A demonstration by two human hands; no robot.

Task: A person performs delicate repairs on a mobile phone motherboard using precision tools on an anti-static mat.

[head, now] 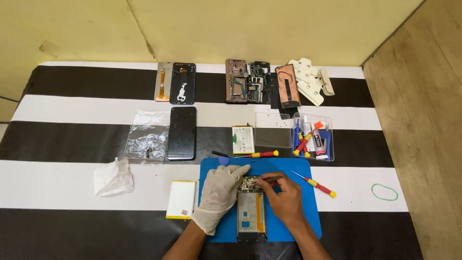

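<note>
An opened phone frame (251, 214) lies on a blue work mat (308, 212) near the table's front edge. My left hand (219, 195), in a white glove, rests on the phone's left side and holds it down. My right hand (284, 195), bare, pinches slim metal tweezers (272, 179) whose tip touches the circuit board at the phone's upper end.
A white battery (181, 199) and a crumpled tissue (113, 177) lie to the left. Red-yellow screwdrivers (315, 183) lie on the mat's edges. Behind are a black phone (182, 133), a plastic bag (147, 136), a tool tray (313, 137), dismantled phones (245, 81) and a green rubber band (384, 192).
</note>
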